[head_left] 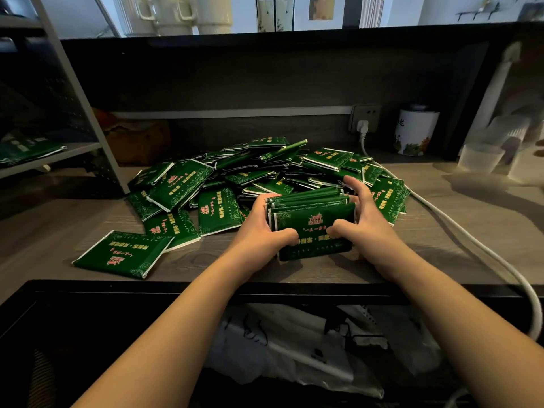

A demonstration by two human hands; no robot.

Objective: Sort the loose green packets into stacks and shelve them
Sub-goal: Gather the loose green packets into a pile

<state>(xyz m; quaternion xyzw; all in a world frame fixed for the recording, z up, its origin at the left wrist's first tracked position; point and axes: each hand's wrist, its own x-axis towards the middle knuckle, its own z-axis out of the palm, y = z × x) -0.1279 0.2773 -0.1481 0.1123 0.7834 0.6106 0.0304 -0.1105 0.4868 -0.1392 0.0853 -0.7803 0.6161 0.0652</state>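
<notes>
Packets in a gathered stack are clamped between both hands at the near edge of the wooden counter. The left hand grips the stack's left end, thumb curled over the front face and fingers wrapped behind. The right hand grips the right end in the same way, thumb on the front face and fingers curled over the top rear edge. The stack stands on its long edge, printed face toward the camera, with its lower edge at or just above the counter; contact cannot be determined.

Beyond the hands, a loose pile of green packets covers the counter, and its near edge lies just behind the stack. Left of the left hand, a single packet lies flat, apart from the pile. Farther left, a metal shelf unit holds a few green packets on one tier.

Right of the right hand, a white cable runs from a wall socket across the counter and over its near edge. Beyond it, a white lidded canister stands against the back wall; its contents are hidden. Clear plastic cups stand at the far right. Below the forearms, an open compartment holds white plastic bags.
</notes>
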